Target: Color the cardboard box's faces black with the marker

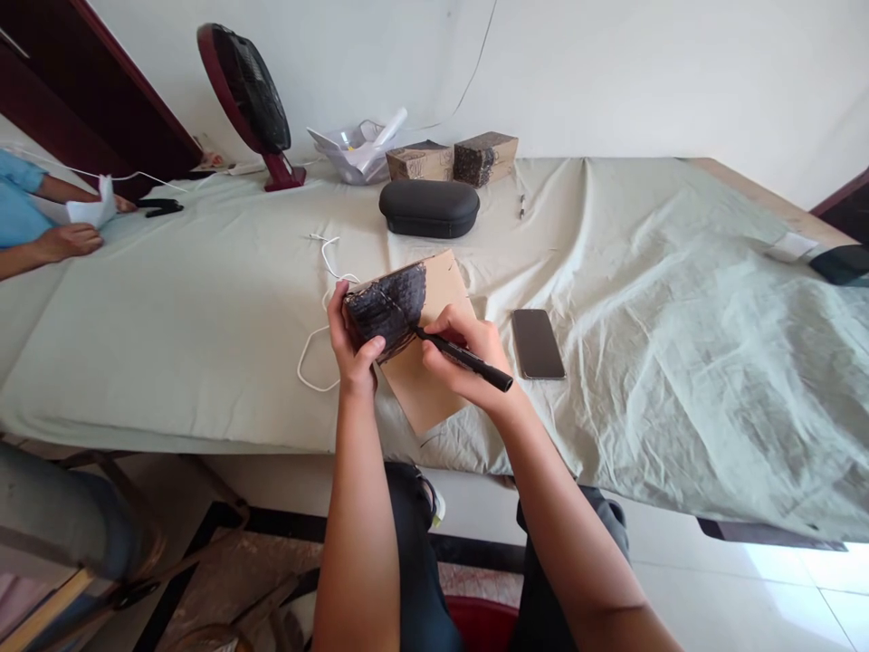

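Note:
My left hand [353,349] is wrapped around the left end of a small cardboard box [390,306], thumb on its near edge. Much of the box's upward face is coloured black, while bare brown shows toward its right. In my right hand [472,349] is a black marker [468,359], its tip at the lower right edge of the blackened patch. Beneath the box and my right hand lies a flat brown piece of cardboard [424,403], partly covered by them. Right of that hand a dark phone [539,344] rests face up on the cloth.
Behind the box sit a black hard case [429,208] and two cardboard boxes [419,163] with black markings. A white cable [309,362] curls at left. Farther back are a fan [254,100] and a clear plastic basket [357,154]. Another person's hand [71,240] holds paper at far left.

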Action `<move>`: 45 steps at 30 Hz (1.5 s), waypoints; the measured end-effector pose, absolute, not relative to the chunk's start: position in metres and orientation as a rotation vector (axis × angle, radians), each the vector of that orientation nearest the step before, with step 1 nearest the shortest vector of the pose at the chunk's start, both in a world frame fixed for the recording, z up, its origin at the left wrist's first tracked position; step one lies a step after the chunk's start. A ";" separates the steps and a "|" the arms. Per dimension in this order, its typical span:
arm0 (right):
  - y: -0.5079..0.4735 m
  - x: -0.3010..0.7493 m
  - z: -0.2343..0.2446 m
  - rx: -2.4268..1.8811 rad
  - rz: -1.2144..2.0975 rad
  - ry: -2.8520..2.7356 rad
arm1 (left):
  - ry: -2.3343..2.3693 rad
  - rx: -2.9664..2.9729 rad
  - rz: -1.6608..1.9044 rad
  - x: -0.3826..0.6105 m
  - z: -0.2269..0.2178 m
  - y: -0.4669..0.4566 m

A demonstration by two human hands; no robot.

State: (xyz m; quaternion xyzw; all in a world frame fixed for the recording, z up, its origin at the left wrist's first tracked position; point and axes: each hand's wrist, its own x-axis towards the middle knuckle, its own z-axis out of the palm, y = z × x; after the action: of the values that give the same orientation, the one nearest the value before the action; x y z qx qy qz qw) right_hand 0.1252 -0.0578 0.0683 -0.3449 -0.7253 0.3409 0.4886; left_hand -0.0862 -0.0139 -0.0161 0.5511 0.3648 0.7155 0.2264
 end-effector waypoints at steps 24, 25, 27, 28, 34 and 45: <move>-0.073 0.103 0.055 -0.656 0.959 -1.947 | 0.961 1.497 2.027 -0.091 -0.029 -0.006; -0.072 0.103 0.055 -0.656 0.971 -1.906 | 0.969 1.498 2.032 -0.091 -0.029 -0.006; -0.071 0.104 0.056 -0.698 0.942 -1.831 | 0.999 1.501 2.037 -0.091 -0.029 -0.006; -0.071 0.104 0.056 -0.729 0.902 -1.811 | 1.012 1.502 2.037 -0.092 -0.029 -0.006; -0.075 0.098 0.052 -0.775 0.725 -1.898 | 0.978 1.520 1.981 -0.092 -0.022 -0.015; -0.060 0.140 0.061 -0.666 0.825 -1.639 | 1.033 1.260 2.114 -0.103 -0.018 -0.012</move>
State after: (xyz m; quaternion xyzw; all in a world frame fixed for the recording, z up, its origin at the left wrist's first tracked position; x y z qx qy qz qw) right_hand 0.1396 -0.0603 0.0608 -0.2824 -0.6955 0.3502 0.5603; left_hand -0.1032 -0.0124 -0.0179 0.4591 0.3762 0.7700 0.2342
